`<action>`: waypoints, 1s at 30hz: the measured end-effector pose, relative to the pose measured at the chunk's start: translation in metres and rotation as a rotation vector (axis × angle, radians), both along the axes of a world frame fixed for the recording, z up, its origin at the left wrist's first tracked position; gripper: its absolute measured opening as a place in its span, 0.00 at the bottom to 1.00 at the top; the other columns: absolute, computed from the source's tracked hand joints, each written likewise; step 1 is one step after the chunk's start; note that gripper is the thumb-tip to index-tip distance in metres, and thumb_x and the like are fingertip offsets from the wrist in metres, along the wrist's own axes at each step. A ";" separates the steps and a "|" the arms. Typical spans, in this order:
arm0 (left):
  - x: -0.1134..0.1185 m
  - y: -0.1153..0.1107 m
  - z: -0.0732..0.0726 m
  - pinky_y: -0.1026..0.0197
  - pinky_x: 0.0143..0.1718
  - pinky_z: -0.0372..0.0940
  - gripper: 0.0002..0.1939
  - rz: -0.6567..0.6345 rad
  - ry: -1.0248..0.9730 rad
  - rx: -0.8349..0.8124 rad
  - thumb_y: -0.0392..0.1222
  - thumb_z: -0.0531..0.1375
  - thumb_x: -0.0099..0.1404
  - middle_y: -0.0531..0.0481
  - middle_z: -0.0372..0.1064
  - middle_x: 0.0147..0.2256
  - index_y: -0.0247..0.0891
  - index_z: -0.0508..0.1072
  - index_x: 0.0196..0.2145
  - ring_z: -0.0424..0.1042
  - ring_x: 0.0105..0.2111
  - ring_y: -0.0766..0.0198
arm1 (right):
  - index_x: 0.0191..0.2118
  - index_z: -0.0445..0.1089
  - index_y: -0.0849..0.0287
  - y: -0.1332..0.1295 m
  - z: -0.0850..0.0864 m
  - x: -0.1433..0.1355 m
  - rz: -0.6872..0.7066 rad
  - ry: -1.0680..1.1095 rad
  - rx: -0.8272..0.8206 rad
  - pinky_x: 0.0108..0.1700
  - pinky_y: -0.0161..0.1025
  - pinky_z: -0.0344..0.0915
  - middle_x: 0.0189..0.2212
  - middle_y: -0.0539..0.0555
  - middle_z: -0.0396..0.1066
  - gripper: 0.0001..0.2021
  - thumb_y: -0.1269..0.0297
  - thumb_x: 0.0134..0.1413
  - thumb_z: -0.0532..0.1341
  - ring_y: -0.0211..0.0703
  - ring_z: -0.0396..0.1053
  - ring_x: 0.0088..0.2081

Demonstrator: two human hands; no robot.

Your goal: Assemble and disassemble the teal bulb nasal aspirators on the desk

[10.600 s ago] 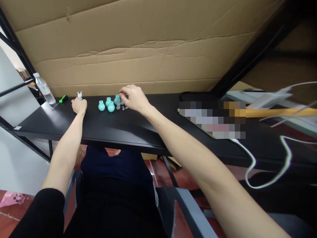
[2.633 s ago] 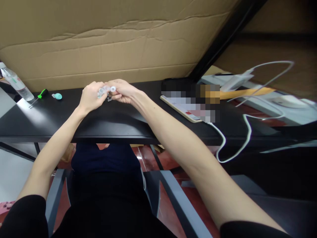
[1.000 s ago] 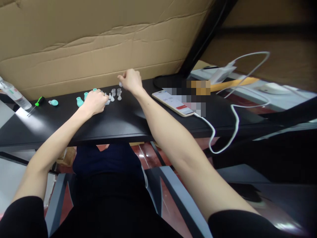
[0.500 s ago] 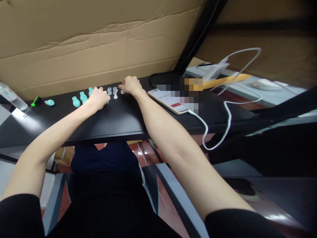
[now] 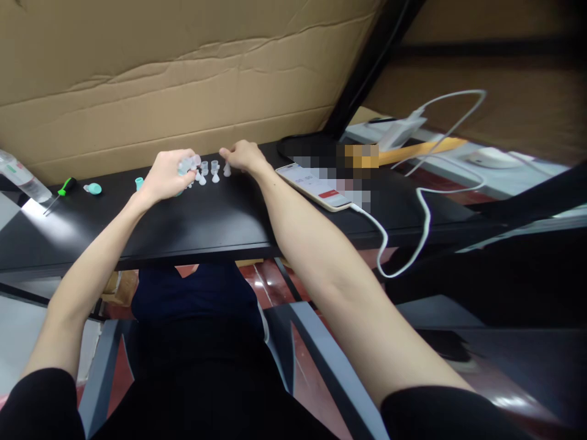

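My left hand (image 5: 169, 175) is closed around a pale translucent cup-shaped plastic piece (image 5: 189, 164), raised a little above the black table. Teal bulb-shaped pieces are mostly covered by this hand; the neck of one teal bulb (image 5: 139, 183) shows at its left. Small translucent plastic pieces (image 5: 214, 167) stand in a group between my hands, with flared white ends toward me. My right hand (image 5: 244, 155) rests at the right end of this group, fingers curled and partly hidden. Just below its thumb is another small white piece (image 5: 227, 170); whether the fingers grip it is unclear.
A green-and-black screwdriver (image 5: 64, 190), a teal piece (image 5: 93, 189) and a clear bottle (image 5: 25, 177) lie at the left. Right of my forearm lies a phone (image 5: 316, 188) with a white charging cable (image 5: 424, 220). Cardboard (image 5: 183, 79) walls the back.
My left hand has lifted and turned, now showing the translucent piece in its fingers. It covers more of the teal bulbs. My right hand has barely moved.
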State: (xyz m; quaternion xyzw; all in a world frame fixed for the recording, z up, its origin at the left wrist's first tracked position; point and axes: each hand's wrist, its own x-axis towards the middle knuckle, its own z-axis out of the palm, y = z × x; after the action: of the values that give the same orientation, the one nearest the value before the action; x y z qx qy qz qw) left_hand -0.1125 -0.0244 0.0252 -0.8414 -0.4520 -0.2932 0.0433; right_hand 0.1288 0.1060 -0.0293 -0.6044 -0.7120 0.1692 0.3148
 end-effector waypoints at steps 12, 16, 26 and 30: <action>-0.013 0.012 -0.040 0.43 0.55 0.79 0.27 -0.281 -0.816 -0.551 0.40 0.69 0.55 0.53 0.74 0.40 0.42 0.70 0.53 0.80 0.40 0.58 | 0.47 0.80 0.53 -0.038 0.045 -0.021 0.793 0.308 0.434 0.49 0.48 0.81 0.34 0.52 0.78 0.30 0.26 0.72 0.73 0.48 0.77 0.40; -0.016 0.017 -0.043 0.46 0.53 0.80 0.30 -0.317 -0.840 -0.559 0.38 0.69 0.56 0.52 0.74 0.42 0.45 0.65 0.54 0.83 0.44 0.56 | 0.51 0.78 0.52 -0.058 0.044 -0.031 0.889 0.234 0.392 0.49 0.50 0.81 0.37 0.52 0.82 0.27 0.34 0.67 0.79 0.49 0.79 0.40; -0.020 0.012 -0.044 0.39 0.59 0.80 0.28 -0.309 -0.710 -0.582 0.31 0.66 0.61 0.50 0.74 0.47 0.45 0.60 0.54 0.81 0.48 0.59 | 0.53 0.77 0.50 -0.044 0.024 -0.042 0.882 0.322 0.288 0.49 0.58 0.86 0.38 0.55 0.85 0.34 0.20 0.70 0.72 0.58 0.87 0.43; -0.019 0.011 -0.045 0.37 0.61 0.79 0.30 -0.233 -0.706 -0.585 0.25 0.66 0.59 0.47 0.77 0.49 0.45 0.59 0.53 0.80 0.50 0.57 | 0.54 0.78 0.50 -0.045 0.019 -0.048 0.850 0.315 0.261 0.50 0.61 0.87 0.38 0.56 0.86 0.32 0.23 0.71 0.72 0.60 0.87 0.42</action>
State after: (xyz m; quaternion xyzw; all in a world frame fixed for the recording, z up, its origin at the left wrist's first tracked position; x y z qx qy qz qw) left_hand -0.1315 -0.0130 -0.0203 -0.7123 -0.4053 -0.4246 -0.3848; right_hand 0.0805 0.0610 -0.0103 -0.1818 -0.8551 0.2820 0.3953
